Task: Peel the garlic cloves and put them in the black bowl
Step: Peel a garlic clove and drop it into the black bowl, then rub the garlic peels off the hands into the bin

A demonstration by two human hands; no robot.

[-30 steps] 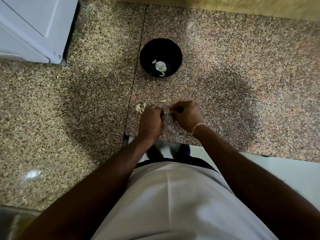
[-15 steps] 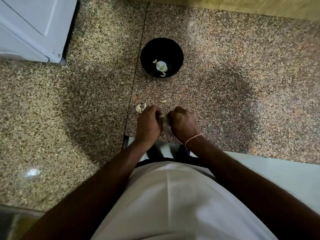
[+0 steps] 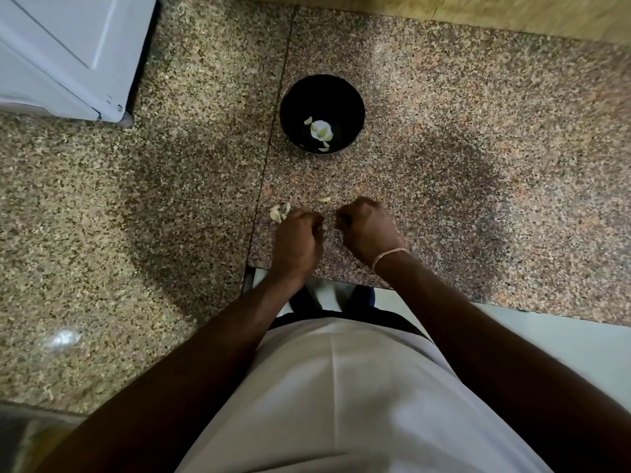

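At the far left a white appliance (image 3: 65,52) stands on the speckled granite desk (image 3: 478,131), well apart from the work. Next, just beside the left hand (image 3: 296,244) on its outer side, lie loose garlic skins (image 3: 277,212), with 1 more scrap (image 3: 324,200) beyond the gap between the hands. The left hand is curled into a fist over the desk, and the right hand (image 3: 368,230), with a thin band (image 3: 387,256) at its wrist, is curled the same way; whatever each pinches is hidden under the knuckles, so I cannot tell whether a clove sits between them, though that is likely. The black bowl (image 3: 355,107) lies straight ahead of both hands, roughly centred on the gap, holding a few pale garlic pieces (image 3: 319,129). Either hand looks about equally near, so the drop calls for a plain forward reach.
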